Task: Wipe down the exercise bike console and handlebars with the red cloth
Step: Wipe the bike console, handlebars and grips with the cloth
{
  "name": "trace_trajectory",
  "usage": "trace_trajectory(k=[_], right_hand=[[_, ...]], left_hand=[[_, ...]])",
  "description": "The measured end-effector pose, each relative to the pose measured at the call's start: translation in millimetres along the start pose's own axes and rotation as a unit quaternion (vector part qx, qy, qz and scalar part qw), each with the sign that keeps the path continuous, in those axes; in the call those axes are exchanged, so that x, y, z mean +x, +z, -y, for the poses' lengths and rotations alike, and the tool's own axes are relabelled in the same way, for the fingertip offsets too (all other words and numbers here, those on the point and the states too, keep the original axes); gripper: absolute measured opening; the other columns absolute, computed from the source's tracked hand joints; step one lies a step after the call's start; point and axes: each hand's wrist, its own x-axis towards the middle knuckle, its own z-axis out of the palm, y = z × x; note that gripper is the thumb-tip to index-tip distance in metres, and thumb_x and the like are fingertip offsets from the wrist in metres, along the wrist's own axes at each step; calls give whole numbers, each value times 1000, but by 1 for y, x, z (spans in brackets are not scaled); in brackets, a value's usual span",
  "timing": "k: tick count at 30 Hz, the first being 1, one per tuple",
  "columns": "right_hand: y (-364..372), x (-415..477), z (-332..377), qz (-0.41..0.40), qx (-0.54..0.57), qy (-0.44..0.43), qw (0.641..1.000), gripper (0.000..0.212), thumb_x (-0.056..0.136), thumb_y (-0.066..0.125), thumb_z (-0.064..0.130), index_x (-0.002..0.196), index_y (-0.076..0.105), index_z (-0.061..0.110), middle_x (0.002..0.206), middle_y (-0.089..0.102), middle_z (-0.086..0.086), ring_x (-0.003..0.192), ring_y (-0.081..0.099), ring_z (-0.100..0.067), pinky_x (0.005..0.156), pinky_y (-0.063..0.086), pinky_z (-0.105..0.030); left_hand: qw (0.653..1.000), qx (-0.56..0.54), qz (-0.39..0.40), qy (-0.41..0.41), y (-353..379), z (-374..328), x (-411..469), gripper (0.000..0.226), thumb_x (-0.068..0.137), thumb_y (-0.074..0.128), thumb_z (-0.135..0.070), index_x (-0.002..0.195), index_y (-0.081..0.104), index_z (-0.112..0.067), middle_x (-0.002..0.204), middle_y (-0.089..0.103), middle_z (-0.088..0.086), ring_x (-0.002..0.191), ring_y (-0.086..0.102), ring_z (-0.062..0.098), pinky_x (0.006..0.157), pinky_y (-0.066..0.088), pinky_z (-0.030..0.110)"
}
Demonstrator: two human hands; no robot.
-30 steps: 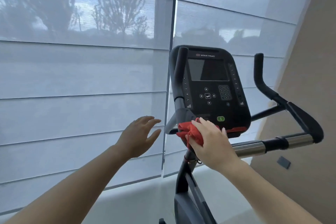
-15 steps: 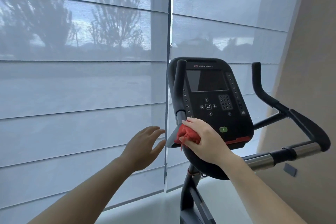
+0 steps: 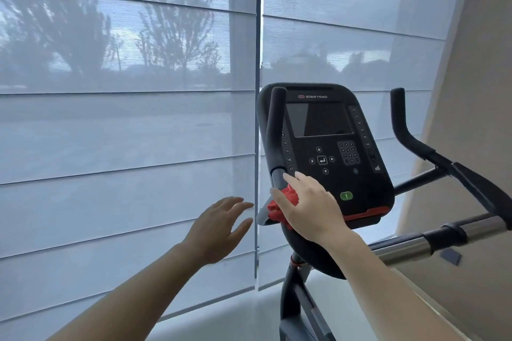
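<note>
The black exercise bike console (image 3: pixel 329 147) stands right of centre, with a dark screen, a keypad and a green button. My right hand (image 3: pixel 310 207) grips the bunched red cloth (image 3: pixel 285 202) and presses it against the base of the left upright handlebar (image 3: pixel 274 130), at the console's lower left corner. My left hand (image 3: pixel 221 227) hovers open in the air to the left, fingers spread, touching nothing. The right handlebar (image 3: pixel 415 141) curves up behind the console, and a chrome bar (image 3: pixel 410 243) runs out to the right.
Grey window blinds (image 3: pixel 124 133) fill the space behind and to the left, with a vertical frame (image 3: pixel 257 36) between them. A beige wall (image 3: pixel 476 91) stands close on the right. The bike's black post (image 3: pixel 291 299) goes down to a pale floor.
My right hand with the red cloth has slid up from under the console to the base of the left handlebar. My left hand stayed open and near the same spot.
</note>
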Motion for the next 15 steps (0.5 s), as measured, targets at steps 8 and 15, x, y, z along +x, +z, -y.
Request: trace_trajectory(k=[8,15], right_hand=[[12,-22,-5,-42,-114,-36,992,55,90,41,54,132,44,19,124,55,0,115,49,-24,98,37,-38],[19,-38,-10,-101,-28,10,994,68,81,59,54,131,41,12,149,31,-13,141,19,-31,114,18,-47]], left_hand=[[999,-31,-8,-5,8,-5,7,76,80,7,-66,139,40,-33,146,39,-8,135,32,10,108,28,25],[990,-134,-11,-43,25,-17,-33,68,82,14,-68,139,36,-40,147,35,-15,135,28,3,106,25,20]])
